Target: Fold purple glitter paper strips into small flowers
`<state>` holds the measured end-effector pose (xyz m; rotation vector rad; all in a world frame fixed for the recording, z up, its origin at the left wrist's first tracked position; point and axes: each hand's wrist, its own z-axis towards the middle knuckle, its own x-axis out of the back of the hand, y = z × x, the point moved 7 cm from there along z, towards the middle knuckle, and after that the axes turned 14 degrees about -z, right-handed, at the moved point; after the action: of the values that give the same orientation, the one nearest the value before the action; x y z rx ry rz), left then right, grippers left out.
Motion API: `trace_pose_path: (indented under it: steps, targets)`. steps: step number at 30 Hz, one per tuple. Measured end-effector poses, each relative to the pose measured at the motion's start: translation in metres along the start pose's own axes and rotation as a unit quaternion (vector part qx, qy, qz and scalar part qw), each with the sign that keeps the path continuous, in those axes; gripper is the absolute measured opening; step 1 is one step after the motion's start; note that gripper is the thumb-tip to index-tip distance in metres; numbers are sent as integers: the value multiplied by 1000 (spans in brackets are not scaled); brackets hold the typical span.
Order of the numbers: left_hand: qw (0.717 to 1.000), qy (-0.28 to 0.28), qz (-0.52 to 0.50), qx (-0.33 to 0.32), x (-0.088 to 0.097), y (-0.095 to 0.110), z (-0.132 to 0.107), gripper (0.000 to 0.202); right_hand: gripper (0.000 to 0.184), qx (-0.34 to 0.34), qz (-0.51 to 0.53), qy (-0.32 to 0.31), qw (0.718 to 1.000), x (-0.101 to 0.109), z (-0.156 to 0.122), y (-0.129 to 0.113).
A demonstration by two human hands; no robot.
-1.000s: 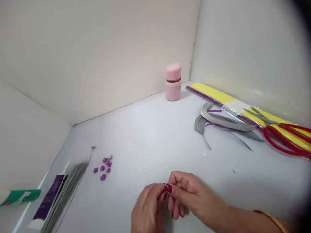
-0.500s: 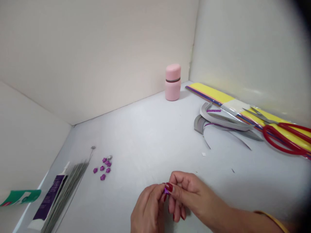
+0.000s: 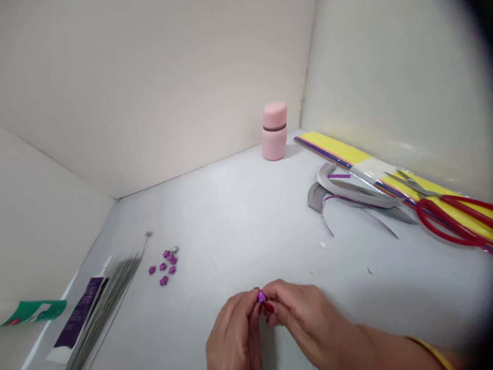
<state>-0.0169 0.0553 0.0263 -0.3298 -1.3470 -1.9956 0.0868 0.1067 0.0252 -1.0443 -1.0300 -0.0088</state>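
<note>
A pale grey tabletop (image 3: 215,216) spreads out past the fingers (image 3: 285,300). Left of them lie small purple flowers (image 3: 164,267), a bundle of thin wires (image 3: 111,293) and a tube (image 3: 79,313). Far ahead stands a pink bottle (image 3: 274,132). To their right lie grey paper strips (image 3: 346,192), yellow paper (image 3: 335,147) and red-handled scissors (image 3: 447,221)

The fingers (image 3: 246,303) hide most of the small purple piece (image 3: 262,296), and the green packet (image 3: 34,312) runs off the left edge.
</note>
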Motion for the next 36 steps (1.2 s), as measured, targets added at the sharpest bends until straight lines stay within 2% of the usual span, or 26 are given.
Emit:
trace_pose_path:
  steps: [7, 13, 17, 24, 31, 36]
  targets:
    - [999, 25, 2, -31, -2, 6, 1, 20, 21, -11, -61, 1, 998, -8, 0, -1]
    - [1000, 18, -22, -12, -4, 6, 5, 20, 17, -45, -47, 15, 998, -9, 6, 5]
    - [999, 8, -31, -28, -2, 7, 8, 22, 19, -14, -24, 30, 999, -7, 6, 5]
    - [996, -8, 41, -80, 1, 19, 9, 24, 23, -2, -47, 42, 998, -4, 2, -1]
    - [997, 14, 30, -70, 2, 25, 7, 22, 24, -15, -62, 71, 995, -3, 1, -8]
    - [999, 16, -20, -23, 7, 26, 7, 24, 18, -4, -26, 78, 997, 2, -2, -12]
